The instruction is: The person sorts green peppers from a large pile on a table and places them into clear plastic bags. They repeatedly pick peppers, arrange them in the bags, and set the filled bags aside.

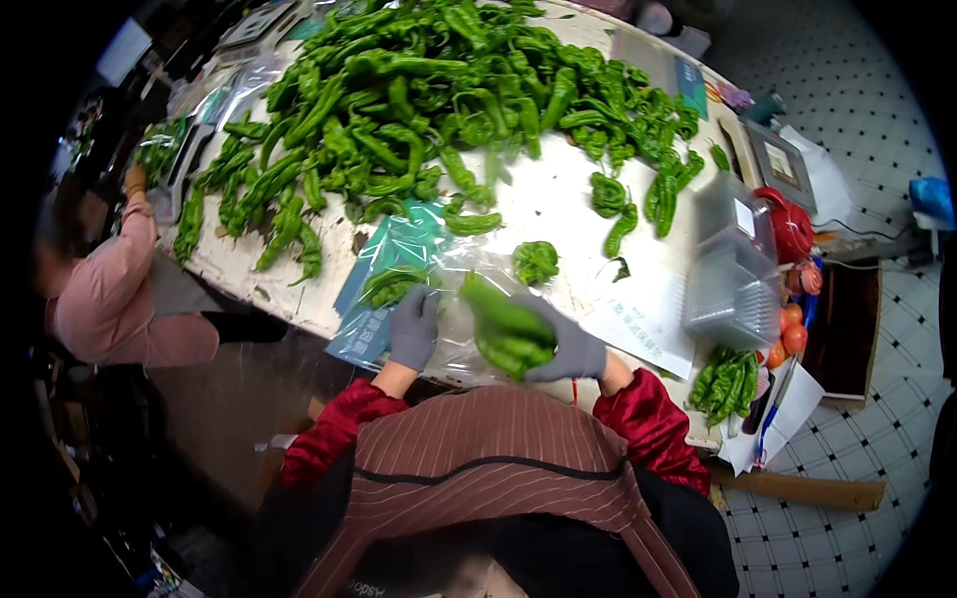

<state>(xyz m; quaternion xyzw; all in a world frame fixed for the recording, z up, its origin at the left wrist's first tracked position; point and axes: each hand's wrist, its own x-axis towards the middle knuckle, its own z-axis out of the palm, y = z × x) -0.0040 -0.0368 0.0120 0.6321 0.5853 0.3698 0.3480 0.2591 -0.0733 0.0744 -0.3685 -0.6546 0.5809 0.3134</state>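
Note:
My right hand (564, 340), in a grey glove, is closed around a bunch of green peppers (508, 329), slightly blurred. My left hand (415, 327), gloved too, rests at the edge of a clear plastic bag (456, 299); whether its fingers pinch the film cannot be told. Green peppers (392, 284) lie under the film beside it, over blue-green printed bags (360, 340). A small cluster of peppers (536, 262) sits just beyond my right hand. The large heap of long green peppers (419, 112) covers the far part of the white table (553, 202).
To the right stand stacked clear plastic trays (733, 276), a red teapot-like vessel (789, 224), tomatoes (794, 338), more green peppers (725, 385) and a scale (781, 168). A printed white sheet (647, 321) lies near them. A co-worker in pink (112, 291) is at the left edge.

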